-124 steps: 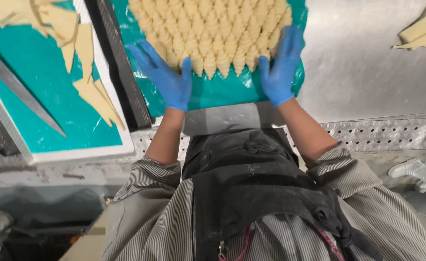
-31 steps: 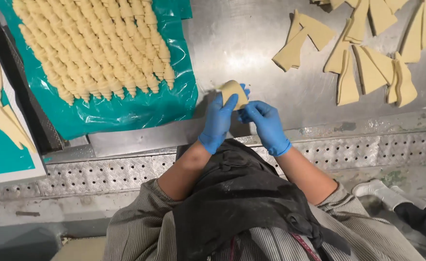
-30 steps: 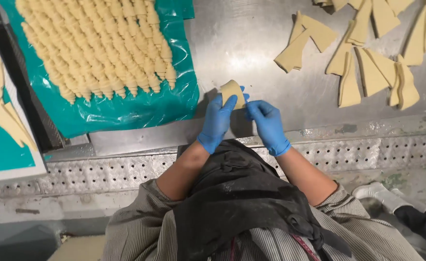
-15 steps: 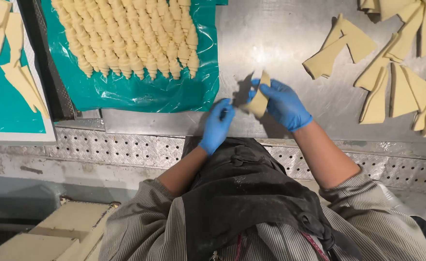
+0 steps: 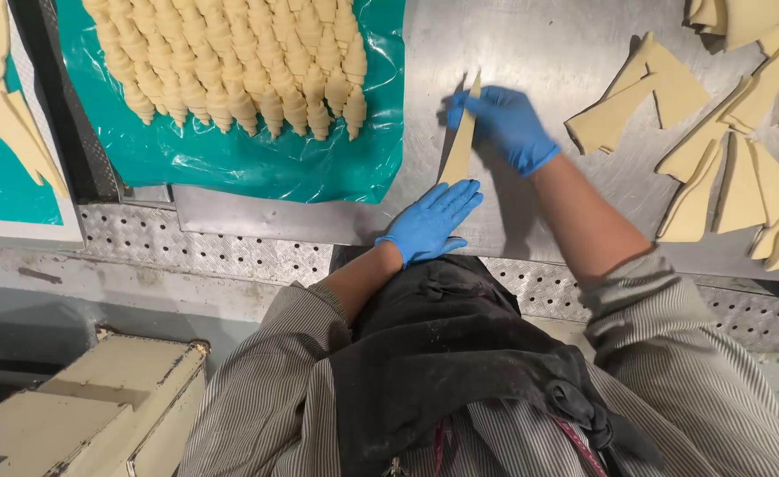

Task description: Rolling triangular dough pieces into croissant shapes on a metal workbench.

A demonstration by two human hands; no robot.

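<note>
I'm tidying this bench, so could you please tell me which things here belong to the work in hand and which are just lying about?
In hand:
- dough triangle, stretched between left hand and right hand
- cut dough pieces, right
- rolled croissants on the teal sheet

Lying about:
- dough scraps, far left
- cream box, below the table

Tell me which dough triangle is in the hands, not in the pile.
The long narrow dough triangle, stretched on the steel table between the left hand and right hand. The other cut triangles lie untouched, stacked at the right.
</note>
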